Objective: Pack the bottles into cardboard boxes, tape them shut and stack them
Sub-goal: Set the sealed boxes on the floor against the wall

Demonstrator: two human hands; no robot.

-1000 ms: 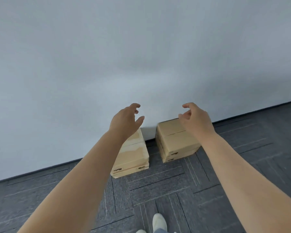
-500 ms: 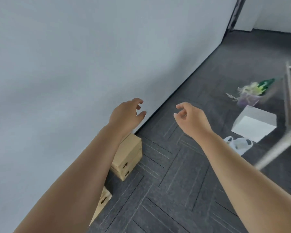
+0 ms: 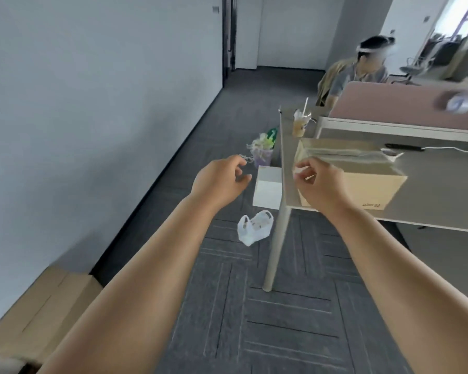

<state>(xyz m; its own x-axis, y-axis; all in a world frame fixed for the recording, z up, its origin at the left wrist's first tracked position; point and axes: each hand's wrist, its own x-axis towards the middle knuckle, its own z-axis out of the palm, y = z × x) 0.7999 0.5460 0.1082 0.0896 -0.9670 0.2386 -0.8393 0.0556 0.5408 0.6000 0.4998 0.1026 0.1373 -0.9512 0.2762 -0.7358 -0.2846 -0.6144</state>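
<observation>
Head view, the only one here. Both arms are stretched out forward over the dark grey carpet (image 3: 281,319). The left hand (image 3: 219,182) is held in mid-air with the fingers loosely curled, and nothing is gripped in it. The right hand (image 3: 319,184) is raised at about the same height, fingers loosely bent with thumb and forefinger close together, and nothing can be made out between them. It's seen right in front of the near left corner of the cardboard box (image 3: 368,190); whether that corner is actually touched can't be told.

That box is parked on the grey table (image 3: 443,190), near its left edge, with a small printed mark on the side facing the camera. Its top is pretty smeared by blur, so the flaps can't be read properly. Further back on the table a drink cup with a straw (image 3: 300,124) is seen, plus a black pen (image 3: 403,147) and a white cable (image 3: 457,149) off to the right.

More cardboard boxes (image 3: 38,314) are found low on the left, tucked against the pale wall (image 3: 92,103). On the floor left of the table leg (image 3: 277,238), a white box (image 3: 268,190), a crumpled plastic bag (image 3: 254,228) and a purple pot with greenery (image 3: 262,149) are lined up. Behind a pinkish partition (image 3: 403,103), a seated person (image 3: 357,74) is partly visible.
</observation>
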